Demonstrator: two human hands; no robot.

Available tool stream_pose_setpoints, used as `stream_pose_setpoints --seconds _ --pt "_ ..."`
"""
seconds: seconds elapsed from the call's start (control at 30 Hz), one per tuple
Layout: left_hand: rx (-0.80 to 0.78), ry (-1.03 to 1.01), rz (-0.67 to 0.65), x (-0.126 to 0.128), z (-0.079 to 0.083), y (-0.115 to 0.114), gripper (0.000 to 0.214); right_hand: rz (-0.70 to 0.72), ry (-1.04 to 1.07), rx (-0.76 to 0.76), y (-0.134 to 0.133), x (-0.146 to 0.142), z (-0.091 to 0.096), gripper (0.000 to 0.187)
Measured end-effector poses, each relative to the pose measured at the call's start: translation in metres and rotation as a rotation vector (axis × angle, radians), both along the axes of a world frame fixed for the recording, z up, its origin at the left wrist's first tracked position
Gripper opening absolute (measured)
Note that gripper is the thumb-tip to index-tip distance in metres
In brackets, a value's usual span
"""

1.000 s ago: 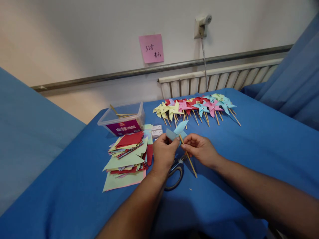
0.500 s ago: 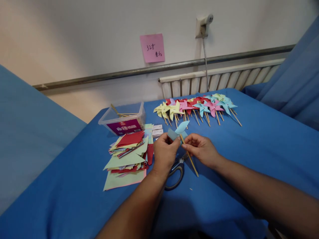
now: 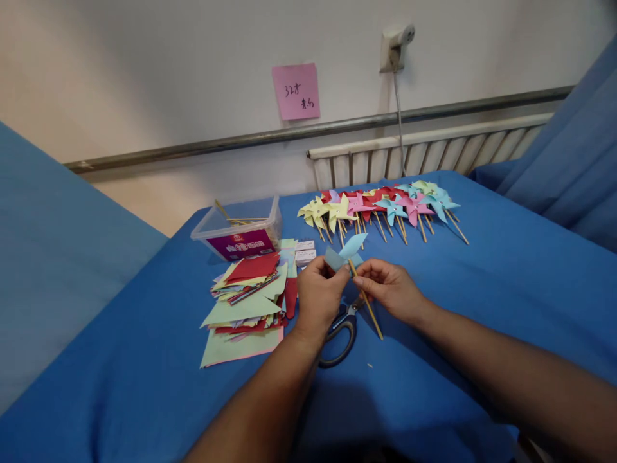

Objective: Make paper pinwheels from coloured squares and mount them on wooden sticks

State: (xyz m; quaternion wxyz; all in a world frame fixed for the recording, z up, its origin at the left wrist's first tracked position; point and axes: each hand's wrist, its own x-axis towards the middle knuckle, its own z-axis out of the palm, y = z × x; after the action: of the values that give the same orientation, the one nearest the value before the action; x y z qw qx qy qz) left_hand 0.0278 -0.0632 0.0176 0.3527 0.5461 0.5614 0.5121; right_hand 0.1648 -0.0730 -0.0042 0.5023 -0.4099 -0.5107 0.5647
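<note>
A light blue paper pinwheel (image 3: pixel 353 245) is pinched in my left hand (image 3: pixel 319 292), its blades pointing up and away from me. Against the pinwheel's near side lies a thin wooden stick (image 3: pixel 371 315), slanting down to the right. My right hand (image 3: pixel 391 288) is closed, thumb and fingertips gripping the stick near its upper end. The fingers partly hide where stick and paper meet. Below the hands, dark-handled scissors (image 3: pixel 354 334) rest on the blue cloth, partly covered by my left hand and the stick.
Several finished pinwheels (image 3: pixel 359 204) lie in a row at the back. To the left stand a clear plastic box (image 3: pixel 241 241) of sticks and a stack of coloured paper (image 3: pixel 243 315). Small white boxes (image 3: pixel 304 257) sit beside the paper. A radiator (image 3: pixel 434 145) runs behind the table.
Almost nothing differs. The stick's lower end has shifted very slightly up, while both hands keep their hold; the whole view has moved a little.
</note>
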Motion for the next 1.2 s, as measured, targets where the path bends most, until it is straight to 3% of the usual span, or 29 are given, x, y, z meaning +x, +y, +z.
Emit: stream_pose_setpoints --seconds 1.2 --pt "-0.018 0.046 0.022 0.0002 0.0025 -0.0009 0.018 -0.043 -0.079 0.042 0.0010 0.0009 -0.0016 0.026"
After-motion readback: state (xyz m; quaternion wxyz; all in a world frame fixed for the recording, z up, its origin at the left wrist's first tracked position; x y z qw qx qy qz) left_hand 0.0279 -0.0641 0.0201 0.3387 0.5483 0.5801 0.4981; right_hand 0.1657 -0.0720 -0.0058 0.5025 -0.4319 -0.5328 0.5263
